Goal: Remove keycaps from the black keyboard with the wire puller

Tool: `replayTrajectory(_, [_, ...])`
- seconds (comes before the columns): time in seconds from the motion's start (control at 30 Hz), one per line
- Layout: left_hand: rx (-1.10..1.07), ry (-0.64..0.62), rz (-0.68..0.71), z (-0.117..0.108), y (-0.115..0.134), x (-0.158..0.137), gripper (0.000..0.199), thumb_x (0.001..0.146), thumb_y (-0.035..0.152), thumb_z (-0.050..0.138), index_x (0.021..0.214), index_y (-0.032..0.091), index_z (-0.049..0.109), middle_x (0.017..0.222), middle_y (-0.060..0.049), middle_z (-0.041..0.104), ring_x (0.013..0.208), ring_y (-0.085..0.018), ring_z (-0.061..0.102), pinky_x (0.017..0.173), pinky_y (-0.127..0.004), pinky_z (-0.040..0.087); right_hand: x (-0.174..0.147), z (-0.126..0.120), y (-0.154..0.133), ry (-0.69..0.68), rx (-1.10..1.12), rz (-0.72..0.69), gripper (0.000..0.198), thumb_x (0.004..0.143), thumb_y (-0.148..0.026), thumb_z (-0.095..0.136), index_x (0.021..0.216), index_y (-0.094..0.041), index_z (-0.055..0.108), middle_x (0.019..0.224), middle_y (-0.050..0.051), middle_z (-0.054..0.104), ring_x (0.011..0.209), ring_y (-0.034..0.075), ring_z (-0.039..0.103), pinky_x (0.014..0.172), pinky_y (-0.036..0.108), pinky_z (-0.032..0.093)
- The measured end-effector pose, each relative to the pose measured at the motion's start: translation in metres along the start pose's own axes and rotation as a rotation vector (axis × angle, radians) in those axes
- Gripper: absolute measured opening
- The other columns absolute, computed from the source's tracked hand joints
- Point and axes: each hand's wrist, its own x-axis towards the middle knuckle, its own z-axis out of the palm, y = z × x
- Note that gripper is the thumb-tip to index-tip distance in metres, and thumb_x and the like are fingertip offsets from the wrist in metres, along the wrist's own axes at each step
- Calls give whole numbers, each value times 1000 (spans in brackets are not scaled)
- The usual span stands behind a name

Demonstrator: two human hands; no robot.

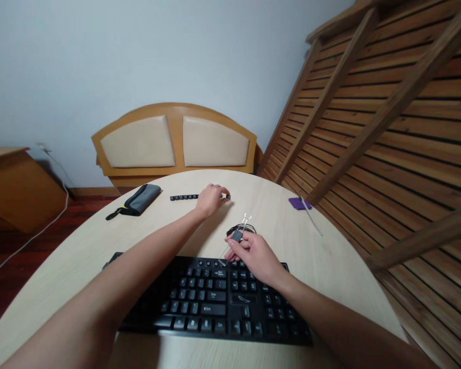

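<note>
My left hand (211, 200) reaches past the keyboard to the right end of a row of black keycaps (183, 197). Its fingers are closed around a keycap (228, 196) at that end. My right hand (255, 253) grips a wire keycap puller (236, 236) by its dark grey handle, with the wire loops sticking out at both ends. Below both hands lies a black keyboard (214, 296); my left forearm hides part of its left side. Behind the right hand sits the keyboard's coiled black cable (241, 227).
A grey pouch (144, 199) with black trim lies at the table's left. On the right rests a purple cloth (299, 203) with a thin light brush-like tool (311, 218) across it. Beyond the round table (341, 287) stand a wooden headboard (179, 136) and leaning slats (388, 138).
</note>
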Motion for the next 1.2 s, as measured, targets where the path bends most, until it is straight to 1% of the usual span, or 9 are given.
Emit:
replayTrajectory(0.2, [73,20,-24,22,-8,17,17,84,25,66,99,25,75,108,-7,68,107,-29,51,88,-35,46,1,0,2,-1,16,12,25,87,-39,59,94,-15,59,68,4,71,67,18,71,67,30,56])
replayTrajectory(0.37, [108,31,-63,37,-17,22,19,83,25,66,100,26,75,109,-7,67,108,-29,48,89,-36,46,0,0,2,1,11,18,23,88,-38,58,92,-16,59,69,4,72,68,19,71,66,30,56])
replayTrajectory(0.5, [123,35,-97,44,-21,23,20,85,27,63,101,26,75,109,-8,67,108,-29,48,90,-37,45,-1,0,0,-2,8,25,22,88,-37,58,94,-16,59,70,4,72,70,19,72,68,29,56])
replayTrajectory(0.63, [130,36,-111,46,-23,22,25,86,29,61,108,25,72,113,-8,67,110,-29,48,93,-37,44,-2,0,-1,0,-8,32,22,88,-37,58,93,-16,59,70,4,72,69,18,72,67,29,56])
replayTrajectory(0.77, [141,41,-136,44,-25,20,31,84,31,61,114,22,69,116,-9,66,113,-29,47,94,-39,44,-2,0,-1,-5,-19,31,21,89,-37,57,93,-16,59,68,3,72,69,18,72,67,29,56])
replayTrajectory(0.93, [150,42,-166,43,-28,18,28,85,28,58,109,19,70,115,-10,66,113,-29,48,94,-39,44,-1,0,0,-1,-16,28,21,89,-37,57,92,-16,59,69,3,72,68,18,71,67,29,56])
replayTrajectory(1.2, [156,36,-175,42,-29,15,24,86,26,56,103,22,72,113,-9,67,111,-29,49,90,-38,45,-1,0,0,-3,-5,33,22,89,-37,58,93,-16,59,71,5,73,69,18,72,67,29,56])
